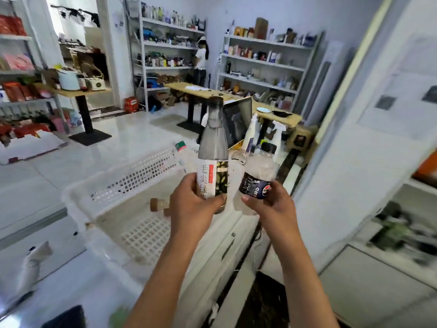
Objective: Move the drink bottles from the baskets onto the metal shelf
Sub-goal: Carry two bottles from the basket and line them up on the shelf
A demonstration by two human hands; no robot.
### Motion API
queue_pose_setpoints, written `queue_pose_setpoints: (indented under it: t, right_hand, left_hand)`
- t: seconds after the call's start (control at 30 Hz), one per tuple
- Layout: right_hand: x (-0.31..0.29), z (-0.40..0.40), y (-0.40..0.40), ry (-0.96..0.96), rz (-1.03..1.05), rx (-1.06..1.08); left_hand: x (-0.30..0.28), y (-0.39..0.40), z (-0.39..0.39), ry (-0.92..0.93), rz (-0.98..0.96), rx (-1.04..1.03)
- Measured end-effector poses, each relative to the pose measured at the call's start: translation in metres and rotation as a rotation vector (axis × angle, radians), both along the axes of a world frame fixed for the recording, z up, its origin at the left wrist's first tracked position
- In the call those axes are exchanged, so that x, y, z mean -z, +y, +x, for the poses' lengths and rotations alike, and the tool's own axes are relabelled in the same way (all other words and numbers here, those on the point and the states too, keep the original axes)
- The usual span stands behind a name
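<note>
The left hand [191,204] has its grip wrapped around a tall green tea bottle [212,157], held upright above the right edge of the white basket [132,185]. The right hand [267,204] grips a short clear bottle [259,176] with a dark label and black cap, just beside the first. Inside the basket, near its far wall, lie what seem to be two more brown-capped bottles [159,204], blurred.
</note>
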State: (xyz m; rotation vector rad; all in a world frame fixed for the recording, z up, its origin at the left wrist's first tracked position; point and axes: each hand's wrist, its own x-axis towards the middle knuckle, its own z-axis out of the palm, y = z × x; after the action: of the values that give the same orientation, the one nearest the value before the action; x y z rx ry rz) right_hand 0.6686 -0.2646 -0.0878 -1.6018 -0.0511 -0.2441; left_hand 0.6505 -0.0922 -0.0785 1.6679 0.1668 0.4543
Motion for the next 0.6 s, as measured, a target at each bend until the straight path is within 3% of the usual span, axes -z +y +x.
queue_pose_setpoints:
  t: [0.27, 0.6]
  right_hand:
    - [0.017, -0.082, -0.087, 0.034, 0.048, 0.253]
    - [0.045, -0.275, -0.156, 0.095, 0.072, 0.591]
  left_hand:
    - [0.043, -0.084, -0.060, 0.031, -0.028, 0.344]
    - [0.047, -0.170, -0.181, 0.066, 0.054, 0.618]
